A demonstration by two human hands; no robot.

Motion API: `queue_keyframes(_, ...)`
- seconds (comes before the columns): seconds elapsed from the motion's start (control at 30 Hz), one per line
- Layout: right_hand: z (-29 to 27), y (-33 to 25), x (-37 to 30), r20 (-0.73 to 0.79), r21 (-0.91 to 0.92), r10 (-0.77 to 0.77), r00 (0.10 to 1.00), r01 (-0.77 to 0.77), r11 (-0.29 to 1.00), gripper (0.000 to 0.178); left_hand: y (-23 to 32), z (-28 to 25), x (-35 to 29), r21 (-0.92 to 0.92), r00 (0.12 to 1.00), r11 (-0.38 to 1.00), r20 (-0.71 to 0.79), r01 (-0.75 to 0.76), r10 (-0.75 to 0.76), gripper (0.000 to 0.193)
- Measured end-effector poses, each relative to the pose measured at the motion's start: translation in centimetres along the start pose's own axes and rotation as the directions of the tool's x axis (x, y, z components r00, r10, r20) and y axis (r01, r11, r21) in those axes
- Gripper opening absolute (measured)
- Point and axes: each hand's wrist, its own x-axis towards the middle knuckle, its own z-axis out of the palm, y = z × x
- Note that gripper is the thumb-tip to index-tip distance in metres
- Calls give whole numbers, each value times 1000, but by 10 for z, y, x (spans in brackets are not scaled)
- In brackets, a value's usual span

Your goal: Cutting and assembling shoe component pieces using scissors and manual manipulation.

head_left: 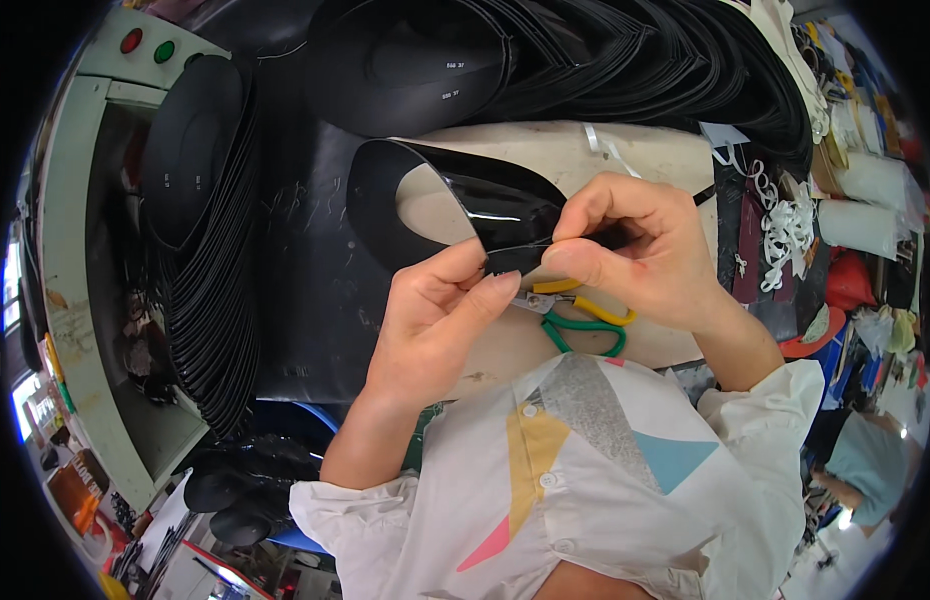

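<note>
I see the table (305, 290): black stack (625, 60) at its far side, glossy black pc (500, 190) held over its middle — L hand (425, 315) & R hand (645, 255) pinching its near edge. Looks mid-job; stack done or to-do, can't tell.

A wide fisheye view from the wearer's head faces steeply down at the cream board (675, 150), near enough that the left hand (425, 325) and right hand (653, 255) over it show clearly; on the board's near side is the wearer's shirt (585, 480).
</note>
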Motion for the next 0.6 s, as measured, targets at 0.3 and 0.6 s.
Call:
queue_keyframes(0.3, 5, 3, -2, -46, -45, 25, 999, -27, 999, 9, 6, 22, 3, 107, 986, 994, -167, -9, 27, 17)
queue_keyframes(0.6, -6, -8, -14, 45, -688, -320, 946, 262, 677, 16, -16, 11, 0, 479, 878, 871, -366, -106, 308, 38)
